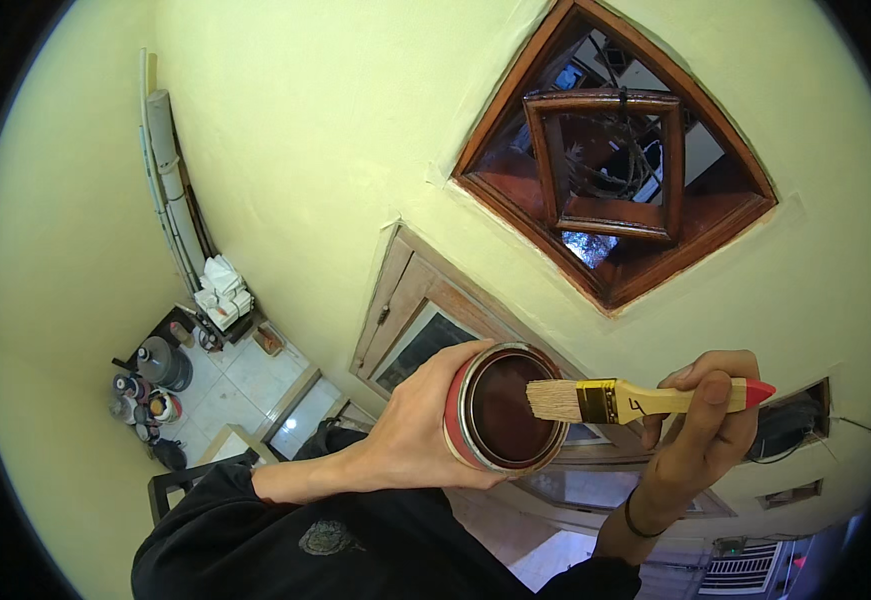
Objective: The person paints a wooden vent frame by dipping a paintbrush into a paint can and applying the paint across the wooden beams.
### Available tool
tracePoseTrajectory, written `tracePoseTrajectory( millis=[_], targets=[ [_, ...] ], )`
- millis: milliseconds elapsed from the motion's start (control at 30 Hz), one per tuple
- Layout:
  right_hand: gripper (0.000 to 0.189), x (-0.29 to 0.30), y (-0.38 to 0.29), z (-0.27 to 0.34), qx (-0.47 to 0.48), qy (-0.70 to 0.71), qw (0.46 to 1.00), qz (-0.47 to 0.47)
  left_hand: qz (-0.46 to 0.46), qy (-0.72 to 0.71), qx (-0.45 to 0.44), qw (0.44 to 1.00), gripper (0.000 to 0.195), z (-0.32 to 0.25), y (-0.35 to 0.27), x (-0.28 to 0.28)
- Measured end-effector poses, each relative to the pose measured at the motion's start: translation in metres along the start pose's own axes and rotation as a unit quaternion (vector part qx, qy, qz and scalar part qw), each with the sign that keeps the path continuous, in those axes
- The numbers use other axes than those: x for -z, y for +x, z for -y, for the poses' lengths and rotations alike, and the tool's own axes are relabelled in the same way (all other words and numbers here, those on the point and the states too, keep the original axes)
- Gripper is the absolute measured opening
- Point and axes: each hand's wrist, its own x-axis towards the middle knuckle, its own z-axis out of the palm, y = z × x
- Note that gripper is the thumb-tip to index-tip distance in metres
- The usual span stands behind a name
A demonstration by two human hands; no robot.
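Observation:
My left hand (413,420) grips an opened red metal paint can (459,411) around its side. Dark reddish-brown liquid (506,431) fills part of the can. In my right hand (709,420) is a flat paintbrush (634,401) with a pale wooden handle, a red tip and a yellow-and-black ferrule. Its light bristles (553,401) overlap the can's opening in view and look dry. Whether they touch the can or the liquid I cannot tell. Above the hands, a brown wooden frame (679,266) surrounds an opening in the wall, with a smaller wooden frame (674,169) inside it.
A wooden door (390,300) with a glass pane lies behind the can. Along the left wall lean long pipes (172,187) near a stack of white bundles (221,292). A large water bottle (165,365) and several containers (163,405) stand on the tiled floor (225,401).

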Motion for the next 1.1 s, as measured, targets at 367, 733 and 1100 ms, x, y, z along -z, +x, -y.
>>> tracePoseTrajectory(
  millis=[367, 733, 1100],
  targets=[
    [0.037, -0.011, -0.002, 0.012, 0.011, -0.039, 0.999, -0.004, 0.003, 0.014, -0.011, 1.0, 0.121, -0.008, 0.007, 0.014],
    [0.03, -0.024, 0.017, 0.011, 0.071, -0.107, 0.992, -0.016, 0.001, 0.012, -0.059, 0.998, 0.119, 0.001, 0.014, 0.017],
    [0.018, -0.026, 0.018, 0.012, 0.048, -0.059, 0.995, 0.066, 0.008, 0.002, -0.065, 0.998, 0.122, 0.004, 0.016, 0.018]
  ],
)
